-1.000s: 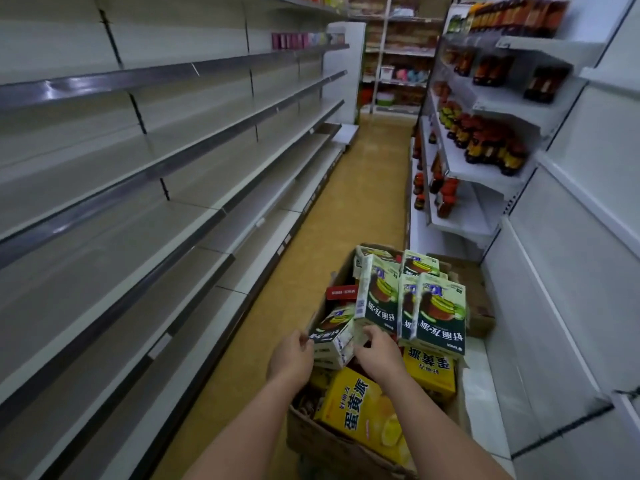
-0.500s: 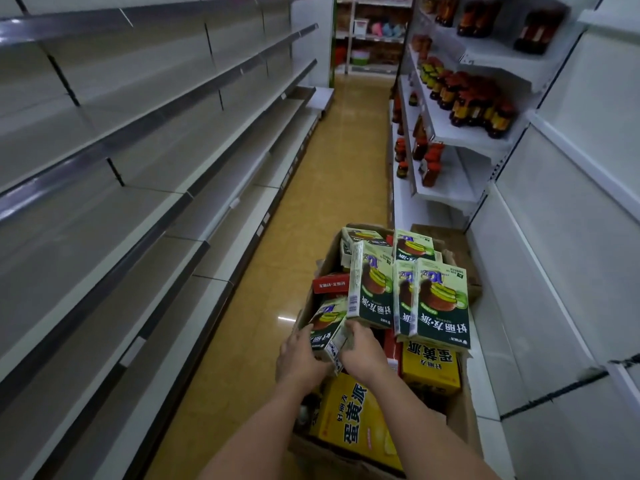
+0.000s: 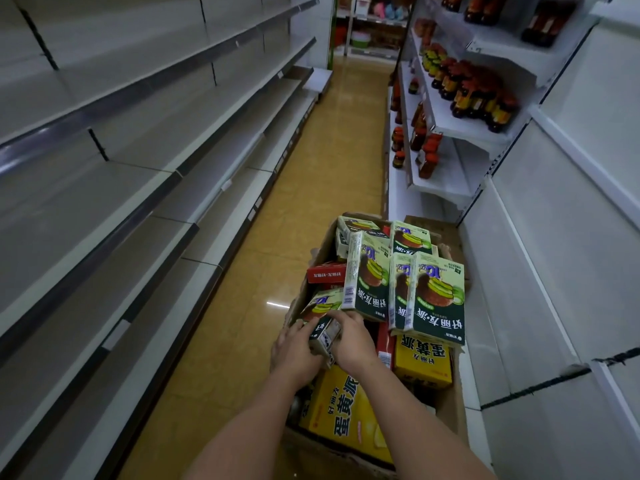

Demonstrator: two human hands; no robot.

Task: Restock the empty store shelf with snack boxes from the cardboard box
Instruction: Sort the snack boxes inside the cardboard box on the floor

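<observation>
A cardboard box [image 3: 446, 407] on the aisle floor holds several green, yellow and red snack boxes. Three green boxes [image 3: 438, 299] stand upright on top of the pile. A tilted green snack box [image 3: 320, 311] lies at the box's left side. My left hand [image 3: 294, 351] grips its near left end and my right hand [image 3: 349, 337] grips its near right end, fingers curled over the top. A large yellow box [image 3: 346, 410] lies just under my wrists. The empty grey shelves [image 3: 145, 174] run along the left.
Shelves on the right [image 3: 460, 129] carry several red-capped bottles and jars. Blank white panels [image 3: 554, 271] stand close beside the cardboard box on the right. The yellow tiled aisle floor [image 3: 329, 168] stretches ahead to more shelving at the far end.
Both hands have closed in on the tilted green box and now hold it from both ends. The view has tipped downward and moved closer to the cardboard box.
</observation>
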